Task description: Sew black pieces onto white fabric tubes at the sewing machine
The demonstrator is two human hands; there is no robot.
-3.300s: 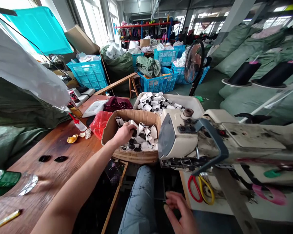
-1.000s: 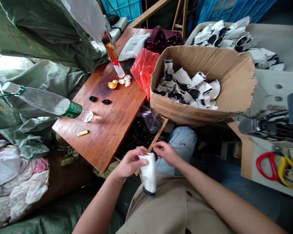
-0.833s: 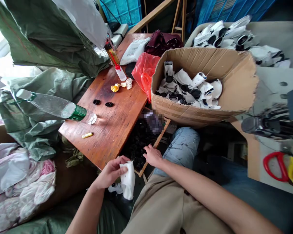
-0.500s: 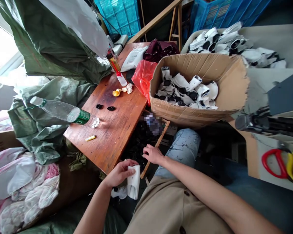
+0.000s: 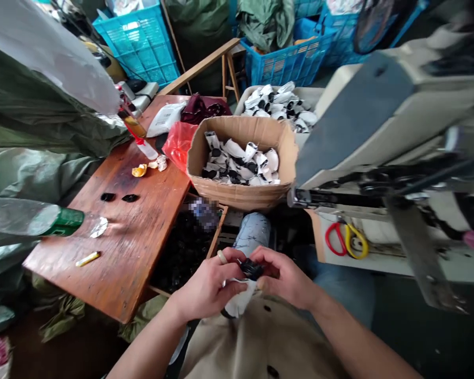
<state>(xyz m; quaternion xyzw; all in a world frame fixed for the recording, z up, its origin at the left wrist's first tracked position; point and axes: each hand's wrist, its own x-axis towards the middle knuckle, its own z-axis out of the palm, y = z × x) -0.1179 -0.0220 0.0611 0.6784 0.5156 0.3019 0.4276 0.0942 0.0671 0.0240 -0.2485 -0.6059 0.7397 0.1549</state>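
In front of my lap, my left hand [image 5: 211, 281] is closed round a white fabric tube [image 5: 240, 302], thumb pressed on its side. My right hand [image 5: 286, 276] pinches a dark black piece [image 5: 251, 269] at the tube's upper end, and the fingers of both hands meet there. How far the black piece sits inside the tube is hidden by the fingers. To the left, an open drawer [image 5: 217, 231] under the table holds many small black pieces [image 5: 177, 250]. Beyond my knee, a cardboard box [image 5: 240, 196] contains several similar white tubes with black parts [image 5: 246, 163].
The wooden table [image 5: 122, 252] carries a plastic bottle [image 5: 63, 221], two black pieces [image 5: 118, 197], orange peel [image 5: 139, 170] and a yellow lighter-like object [image 5: 88, 258]. Red-and-yellow-handled scissors [image 5: 346, 238] lie at right, below a grey machine [image 5: 359, 116]. Blue crates [image 5: 142, 45] stand behind.
My right hand has come from the drawer with a black piece. My left hand has brought the white tube rightward to meet it. The view has turned right.
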